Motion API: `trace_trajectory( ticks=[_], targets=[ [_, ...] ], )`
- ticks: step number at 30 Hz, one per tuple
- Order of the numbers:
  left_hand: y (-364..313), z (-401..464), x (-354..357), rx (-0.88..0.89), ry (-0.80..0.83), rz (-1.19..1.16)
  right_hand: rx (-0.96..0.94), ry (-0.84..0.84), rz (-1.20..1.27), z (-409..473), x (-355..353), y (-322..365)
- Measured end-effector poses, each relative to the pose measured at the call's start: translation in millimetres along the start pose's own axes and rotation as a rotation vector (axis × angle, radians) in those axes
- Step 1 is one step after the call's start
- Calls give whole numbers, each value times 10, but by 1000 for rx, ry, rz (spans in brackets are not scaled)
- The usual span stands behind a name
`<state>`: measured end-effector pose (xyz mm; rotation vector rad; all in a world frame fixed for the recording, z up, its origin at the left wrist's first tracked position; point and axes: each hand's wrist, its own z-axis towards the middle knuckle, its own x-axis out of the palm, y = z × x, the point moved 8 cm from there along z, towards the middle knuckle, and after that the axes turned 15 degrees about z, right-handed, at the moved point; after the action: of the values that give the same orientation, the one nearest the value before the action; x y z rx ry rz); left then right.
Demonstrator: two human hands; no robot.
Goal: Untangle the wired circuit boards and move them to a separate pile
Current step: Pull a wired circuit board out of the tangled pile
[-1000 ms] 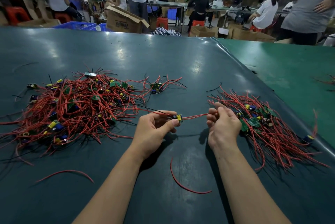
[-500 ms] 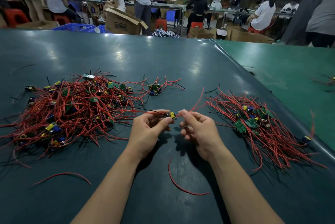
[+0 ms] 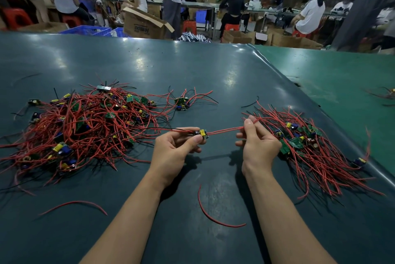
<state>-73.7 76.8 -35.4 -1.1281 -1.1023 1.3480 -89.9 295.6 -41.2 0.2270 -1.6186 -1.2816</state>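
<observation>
Nearest the camera, two loose red wire offcuts lie on the dark table, apart from either pile. Above them the left hand pinches a small circuit board between thumb and fingertips, while the right hand pinches that board's red leads well along their length. The leads run taut and nearly level between the hands, their long axis left to right, pointing straight at the sorted pile that lies just beside and behind the right hand. The right hand is therefore the nearer one for laying the board down, probably with a short carry rightward. Farther left sits the tangled pile, toward which the board's other wires trail.
</observation>
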Motion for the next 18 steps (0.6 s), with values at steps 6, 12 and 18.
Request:
trace_trajectory(
  ticks=[6,12,18],
  targets=[
    [-23,-19,-31,65,-68,51,-180,20,-327,21,-47,22],
    [-56,-38,-179,158,-282,49,41,170,-300,4,36,-185],
    [-212,-95,-282,357,-473,190,-146,448,-739,-154,254,-170]
  ],
)
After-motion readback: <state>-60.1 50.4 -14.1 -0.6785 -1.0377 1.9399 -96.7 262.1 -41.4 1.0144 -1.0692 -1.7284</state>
